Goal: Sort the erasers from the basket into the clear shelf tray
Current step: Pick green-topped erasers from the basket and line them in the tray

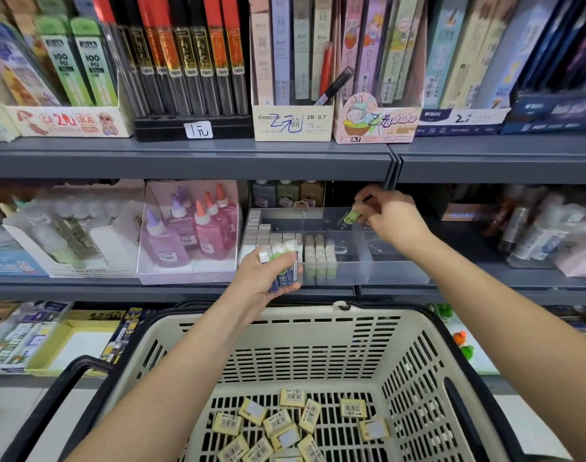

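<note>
My right hand pinches one green eraser between fingertips and thumb. It sits over the back of the clear tray, close under the lip of the upper shelf. My left hand is curled round a clutch of erasers, held upright in front of the tray's left side and above the far rim of the basket.

The clutch worries me most. Several slick sleeves are squeezed in one fist, and if I relax the grip while watching the other hand, I judge one could slide out. It might fall into the basket or past its rim to the shelf below.

The pinched eraser looks tilted. Let go from that height, it may land flat or knock over the standing rows already in the tray. It could also end up in the wrong compartment.

Yellow erasers lie loose on the basket floor, not yet sorted.
</note>
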Available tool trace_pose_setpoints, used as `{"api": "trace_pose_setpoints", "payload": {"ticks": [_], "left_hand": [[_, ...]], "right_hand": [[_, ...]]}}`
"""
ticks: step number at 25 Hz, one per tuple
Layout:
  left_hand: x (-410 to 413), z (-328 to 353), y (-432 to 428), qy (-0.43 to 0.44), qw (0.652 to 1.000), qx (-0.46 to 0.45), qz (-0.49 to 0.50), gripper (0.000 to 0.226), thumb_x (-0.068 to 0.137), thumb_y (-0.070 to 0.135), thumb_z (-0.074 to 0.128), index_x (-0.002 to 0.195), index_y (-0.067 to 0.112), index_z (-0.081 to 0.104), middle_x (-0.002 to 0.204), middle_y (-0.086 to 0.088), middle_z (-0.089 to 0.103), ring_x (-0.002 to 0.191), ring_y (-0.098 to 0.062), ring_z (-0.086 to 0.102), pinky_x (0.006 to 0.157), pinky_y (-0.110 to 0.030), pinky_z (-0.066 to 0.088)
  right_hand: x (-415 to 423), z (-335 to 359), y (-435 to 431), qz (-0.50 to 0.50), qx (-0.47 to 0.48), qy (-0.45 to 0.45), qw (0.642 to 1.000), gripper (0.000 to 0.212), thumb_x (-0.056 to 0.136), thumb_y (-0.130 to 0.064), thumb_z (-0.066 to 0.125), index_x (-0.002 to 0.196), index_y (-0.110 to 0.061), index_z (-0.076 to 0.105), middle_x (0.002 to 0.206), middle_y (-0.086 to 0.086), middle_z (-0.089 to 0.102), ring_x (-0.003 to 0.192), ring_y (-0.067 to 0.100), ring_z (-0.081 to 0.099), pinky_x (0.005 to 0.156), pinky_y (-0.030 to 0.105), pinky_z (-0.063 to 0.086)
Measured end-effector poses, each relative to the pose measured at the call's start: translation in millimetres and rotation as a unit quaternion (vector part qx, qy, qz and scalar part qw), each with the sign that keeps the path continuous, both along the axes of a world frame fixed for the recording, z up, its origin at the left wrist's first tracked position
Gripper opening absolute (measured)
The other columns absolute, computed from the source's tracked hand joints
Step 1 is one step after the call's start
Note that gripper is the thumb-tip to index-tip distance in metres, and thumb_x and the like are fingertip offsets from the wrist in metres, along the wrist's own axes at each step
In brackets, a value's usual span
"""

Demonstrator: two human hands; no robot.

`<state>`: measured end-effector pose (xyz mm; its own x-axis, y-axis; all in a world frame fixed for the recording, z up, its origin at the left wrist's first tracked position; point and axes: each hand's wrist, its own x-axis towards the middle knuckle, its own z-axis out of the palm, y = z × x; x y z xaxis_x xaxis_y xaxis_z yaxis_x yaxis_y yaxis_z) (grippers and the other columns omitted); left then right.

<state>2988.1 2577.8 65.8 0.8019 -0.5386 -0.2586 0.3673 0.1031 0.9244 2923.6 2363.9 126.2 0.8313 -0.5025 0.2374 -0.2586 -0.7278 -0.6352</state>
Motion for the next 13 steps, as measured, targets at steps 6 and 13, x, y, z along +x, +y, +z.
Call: {"api": "trace_pose_setpoints", "payload": {"ticks": [6,13], "left_hand": [[-1.2,-5.9,3.4,0.001,1.000,-0.006,-0.013,0.012,0.083,0.010,0.067,0.089,0.012,0.057,0.072,-0.004,0.069,0.072,-0.016,0.071,0.055,-0.028,0.055],[-2.0,-8.1,6.5,0.018,1.000,-0.012,-0.011,0.014,0.084,0.008,0.066,0.094,0.010,0.056,0.079,-0.007,0.066,0.073,-0.017,0.071,0.056,-0.028,0.056]], "right_hand": [[10.7,-17.7,10.2,0.061,-0.100,0.061,0.991,0.015,0.092,-0.013,0.051,0.106,-0.014,0.058,0.095,0.008,0.067,0.090,0.027,0.061,0.080,0.035,0.051],[28.1,-13.0,11.3,0.062,-0.088,0.101,0.989,0.016,0.094,-0.009,0.045,0.102,-0.016,0.058,0.092,0.001,0.062,0.090,0.026,0.062,0.082,0.034,0.052]]}}
